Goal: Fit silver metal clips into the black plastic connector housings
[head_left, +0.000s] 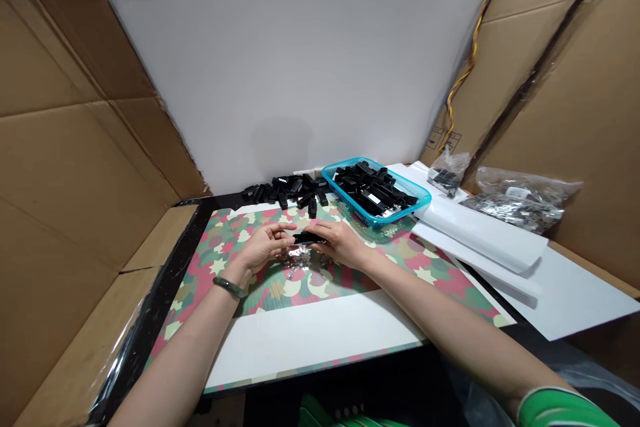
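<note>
Between my two hands, above the patterned sheet, is a black oblong plastic part. My left hand pinches its left end with the thumb and fingertips. The fingers of my right hand close over its right end and hide some of it. Just below lies a pile of small shiny metal pieces, partly covered by my hands. Farther back, black plastic parts are heaped loosely near the wall. A blue plastic basket full of similar black parts stands beyond my right hand.
Camouflage-patterned sheet covers the table, with a white strip along the front. To the right lie rolled white sheets and clear bags of small parts. Cardboard walls flank both sides; twisted wire hangs at right.
</note>
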Demonstrator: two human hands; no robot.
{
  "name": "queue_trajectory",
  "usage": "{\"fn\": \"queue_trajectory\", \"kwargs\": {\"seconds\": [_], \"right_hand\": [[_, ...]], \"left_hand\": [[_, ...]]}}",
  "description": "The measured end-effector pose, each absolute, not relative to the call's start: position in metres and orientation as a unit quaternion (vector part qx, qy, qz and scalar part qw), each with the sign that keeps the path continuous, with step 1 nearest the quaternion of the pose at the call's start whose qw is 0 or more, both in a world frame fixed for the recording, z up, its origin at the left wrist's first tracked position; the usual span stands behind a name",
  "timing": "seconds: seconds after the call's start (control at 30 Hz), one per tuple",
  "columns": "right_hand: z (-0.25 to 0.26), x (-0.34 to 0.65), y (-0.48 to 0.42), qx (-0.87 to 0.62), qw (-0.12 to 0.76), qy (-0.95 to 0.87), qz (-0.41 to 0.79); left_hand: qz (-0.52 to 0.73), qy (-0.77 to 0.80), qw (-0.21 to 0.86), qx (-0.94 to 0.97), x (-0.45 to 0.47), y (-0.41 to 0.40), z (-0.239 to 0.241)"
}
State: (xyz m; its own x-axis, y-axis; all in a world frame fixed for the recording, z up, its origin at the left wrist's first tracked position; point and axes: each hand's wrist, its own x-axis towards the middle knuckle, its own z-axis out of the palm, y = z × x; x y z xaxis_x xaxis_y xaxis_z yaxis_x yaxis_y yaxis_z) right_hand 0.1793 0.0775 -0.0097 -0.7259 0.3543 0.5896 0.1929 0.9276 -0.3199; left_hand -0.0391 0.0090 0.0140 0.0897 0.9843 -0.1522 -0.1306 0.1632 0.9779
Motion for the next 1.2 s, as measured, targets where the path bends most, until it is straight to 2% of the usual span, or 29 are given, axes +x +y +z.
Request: {"fn": "queue_trajectory", "kwargs": {"seconds": [0.23,0.37,0.43,0.5,0.63,0.73,0.93,1.2], "right_hand": [[-0.013,0.179,0.078,-0.154,0.332,-0.923,0.115],[-0.008,0.178,0.075,-0.173,0.329,-0.914,0.165],[-0.005,0.176,0.071,-0.198,0.340,-0.885,0.247],[-0.002,0.172,0.067,-0.232,0.334,-0.825,0.391],[-0.002,0.165,0.061,-0.244,0.250,-0.638,0.686],[-0.003,0.164,0.061,-0.201,0.193,-0.556,0.783],[-0.002,0.168,0.063,-0.157,0.113,-0.488,0.851],[-0.008,0.165,0.063,-0.166,0.098,-0.475,0.859]], "left_hand": [[0.484,0.513,0.589,0.393,-0.034,0.007,0.010],[0.489,0.509,0.599,0.379,-0.035,0.008,0.009],[0.500,0.498,0.597,0.382,-0.035,0.008,0.012],[0.518,0.481,0.589,0.390,-0.033,0.007,0.016],[0.531,0.478,0.570,0.404,-0.023,0.004,0.020],[0.528,0.475,0.559,0.428,-0.016,0.004,0.015],[0.528,0.459,0.560,0.445,-0.012,0.005,0.007],[0.537,0.485,0.549,0.418,-0.013,0.003,0.012]]}}
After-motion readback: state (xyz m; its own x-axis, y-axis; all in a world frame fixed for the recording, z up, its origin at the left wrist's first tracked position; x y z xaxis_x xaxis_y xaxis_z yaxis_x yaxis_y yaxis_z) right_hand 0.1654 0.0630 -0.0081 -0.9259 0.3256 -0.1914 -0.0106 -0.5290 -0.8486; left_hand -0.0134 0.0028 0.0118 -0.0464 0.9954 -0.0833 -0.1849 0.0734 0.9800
